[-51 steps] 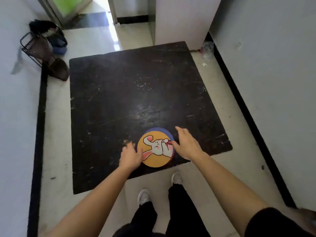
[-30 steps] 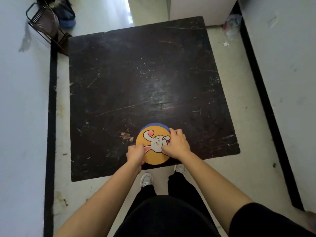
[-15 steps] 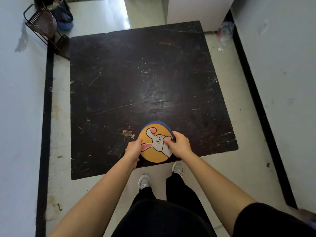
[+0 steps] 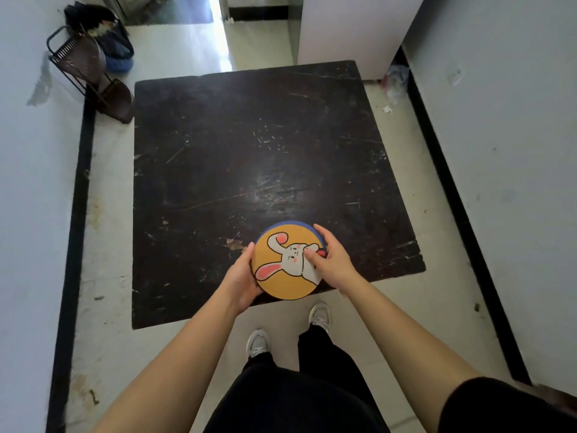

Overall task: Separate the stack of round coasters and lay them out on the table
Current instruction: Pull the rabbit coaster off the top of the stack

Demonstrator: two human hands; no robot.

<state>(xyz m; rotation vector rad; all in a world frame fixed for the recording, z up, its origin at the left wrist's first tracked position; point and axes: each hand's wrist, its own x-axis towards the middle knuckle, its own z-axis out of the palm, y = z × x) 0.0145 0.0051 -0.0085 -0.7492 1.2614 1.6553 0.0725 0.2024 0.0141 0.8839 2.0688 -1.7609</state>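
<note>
Gripping stack (image 4: 285, 267) at table's (image 4: 218, 151) near edge, both hands (image 4: 242, 276) (image 4: 332, 264).

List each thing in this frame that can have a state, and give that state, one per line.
coaster stack: still stacked, held at the table's near edge, none laid out yet
top coaster: orange with a rabbit, face up
blue coaster: beneath, only its far rim showing
left hand: gripping the stack's left edge
right hand: gripping the right edge, thumb on the top coaster
table: dark, scratched
</note>
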